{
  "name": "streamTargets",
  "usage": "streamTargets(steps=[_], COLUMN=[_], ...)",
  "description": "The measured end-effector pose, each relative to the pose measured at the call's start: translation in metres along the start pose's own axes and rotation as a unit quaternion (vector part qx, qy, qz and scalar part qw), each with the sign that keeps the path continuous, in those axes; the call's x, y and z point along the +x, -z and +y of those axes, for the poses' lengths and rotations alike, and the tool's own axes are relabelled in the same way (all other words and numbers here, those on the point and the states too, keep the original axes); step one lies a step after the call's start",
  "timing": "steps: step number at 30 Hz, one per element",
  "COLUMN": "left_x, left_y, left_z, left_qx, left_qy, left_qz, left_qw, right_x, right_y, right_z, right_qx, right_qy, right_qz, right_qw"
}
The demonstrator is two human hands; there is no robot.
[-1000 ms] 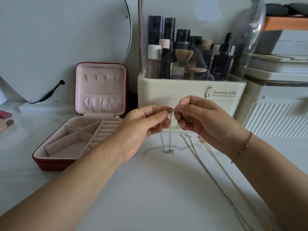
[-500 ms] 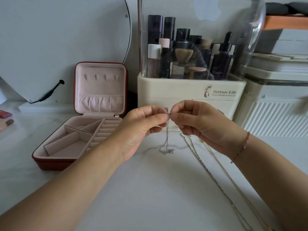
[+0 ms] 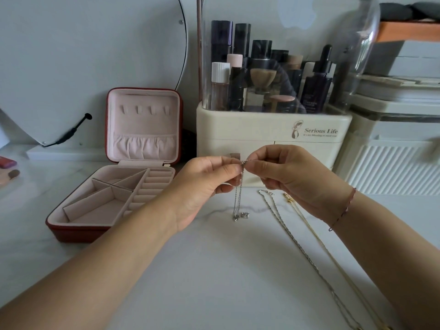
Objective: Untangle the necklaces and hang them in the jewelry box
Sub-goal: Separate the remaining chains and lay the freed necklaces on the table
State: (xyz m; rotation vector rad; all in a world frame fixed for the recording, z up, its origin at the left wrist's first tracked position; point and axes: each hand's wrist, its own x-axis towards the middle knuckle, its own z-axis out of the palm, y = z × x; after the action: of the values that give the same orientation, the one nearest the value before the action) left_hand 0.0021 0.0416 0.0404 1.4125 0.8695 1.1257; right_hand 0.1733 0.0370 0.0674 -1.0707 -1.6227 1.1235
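My left hand and my right hand meet above the middle of the table and pinch the two ends of a thin silver necklace. Its chain hangs down in a loop, and the small pendant touches the table. A second silver necklace and a gold necklace lie stretched out on the table under my right forearm. The red jewelry box stands open at the left. Its pink lid is upright and shows a row of hooks with nothing on them.
A cream cosmetics organiser with bottles under a clear cover stands right behind my hands. A round mirror leans at the back left. White containers fill the right side. Makeup items lie at the far left edge.
My hands have come closer together, so the two chain ends now meet at my fingertips. The hanging loop has narrowed and the pendant has stayed low at the table.
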Motion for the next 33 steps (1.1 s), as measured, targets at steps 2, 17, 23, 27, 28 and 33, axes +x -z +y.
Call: streamTargets(steps=[2,17,23,27,28,33], left_x=[0.0002,0.0003,0.0020,0.0023,0.0022,0.0017], left_y=[-0.0005,0.0020,-0.0009,-0.0025,-0.0028,-0.0019], left_z=[-0.0005,0.0017,0.0005,0.0016,0.0017,-0.0001], left_qx=[0.017,0.049,0.009,-0.065,-0.077,-0.086], left_qy=[-0.007,-0.011,0.025,0.067,0.069,0.035], left_qz=[0.006,0.029,0.004,-0.050,-0.057,-0.031], left_qw=[1.000,0.998,1.000,0.994,0.993,0.995], right_x=[-0.0003,-0.0038,-0.0050,-0.0046,-0.0045,-0.0037], right_y=[-0.0008,-0.0035,-0.0053,-0.0065,-0.0066,-0.0026], right_z=[0.0004,0.0007,-0.0036,-0.0051,-0.0049,-0.0037], right_qx=[-0.027,-0.137,-0.095,-0.022,-0.007,0.023], right_qy=[0.005,0.036,0.029,0.004,-0.006,-0.038], right_qz=[0.006,0.047,-0.006,-0.024,-0.029,-0.036], right_qw=[1.000,0.989,0.995,0.999,1.000,0.998])
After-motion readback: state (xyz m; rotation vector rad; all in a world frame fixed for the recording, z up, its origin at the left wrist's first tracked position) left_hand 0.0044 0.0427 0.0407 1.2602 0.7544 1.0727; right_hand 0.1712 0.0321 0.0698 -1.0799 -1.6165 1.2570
